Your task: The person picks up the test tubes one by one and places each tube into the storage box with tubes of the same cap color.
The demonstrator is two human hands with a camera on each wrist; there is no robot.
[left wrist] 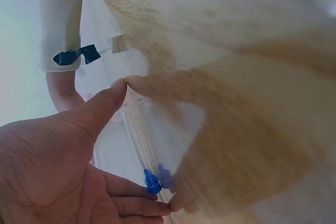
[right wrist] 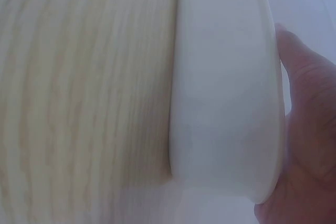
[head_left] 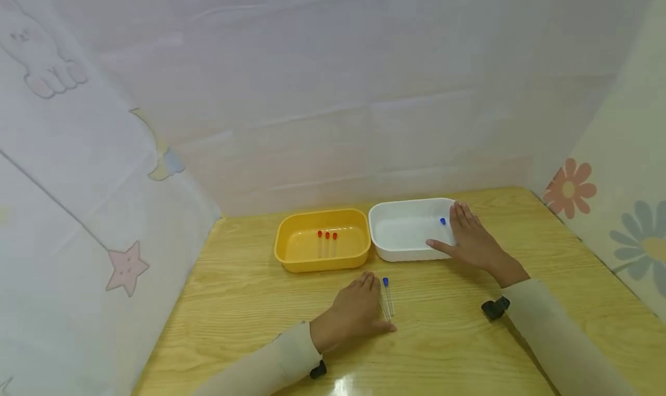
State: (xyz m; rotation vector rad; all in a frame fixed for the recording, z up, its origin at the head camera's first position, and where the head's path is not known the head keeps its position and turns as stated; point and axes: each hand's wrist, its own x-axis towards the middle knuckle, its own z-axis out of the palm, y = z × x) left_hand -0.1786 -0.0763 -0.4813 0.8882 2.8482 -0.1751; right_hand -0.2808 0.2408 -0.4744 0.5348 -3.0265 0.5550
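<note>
My left hand (head_left: 354, 306) lies on the table with thumb and fingers spread, beside a thin clear tube with a blue cap (head_left: 386, 281). A second clear stem shows between it and the hand, its top covered by the fingers. In the left wrist view the blue-capped tube (left wrist: 142, 140) lies in the space between thumb and fingers. My right hand (head_left: 473, 240) is over the right end of the white tray (head_left: 411, 256), fingers extended, thumb near the front rim. Another blue cap (head_left: 443, 221) shows inside that tray, close to the hand; its stem is not visible.
Left of the white tray, close against it, stands a yellow tray (head_left: 322, 265) holding three tubes with red caps (head_left: 327, 235). Both stand toward the back of the wood-grain table (head_left: 234, 298). Cloth-like walls (head_left: 333, 124) rise behind and at both sides.
</note>
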